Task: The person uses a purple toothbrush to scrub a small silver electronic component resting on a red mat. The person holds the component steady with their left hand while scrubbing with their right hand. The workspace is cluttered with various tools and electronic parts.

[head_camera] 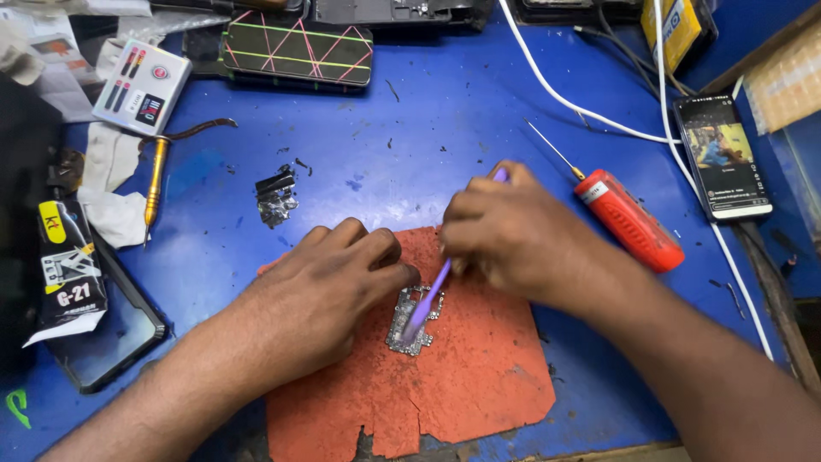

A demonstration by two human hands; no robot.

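Key relation: we see the small metal board (414, 318) lying just below and between both hands, its long axis running from lower left to upper right, nearly in line with the brush shaft.
Left hand (329, 287): fingers curled down, fingertips pressing on the board's upper left edge; it pins rather than grasps. We judge it the nearer hand to the board.
Right hand (505, 233): clenched around a purple brush (432, 295), held like a pen; the handle end shows above the knuckles, the tip rests on the board's middle.
Board position: on the red mat (462, 376), toward its upper centre, well inside the edges.
Surface: the red mat is rough and torn along its lower edge; it lies on a blue counter (410, 120) speckled with debris.
Room, right: an orange screwdriver (629, 220) lies just beside the right hand; white cables (581, 111) and a lit phone (723, 158) sit further off.
Room, left: a crumpled foil scrap (276, 198), a yellow-handled tool (155, 180) and a black glue tube (70, 265).
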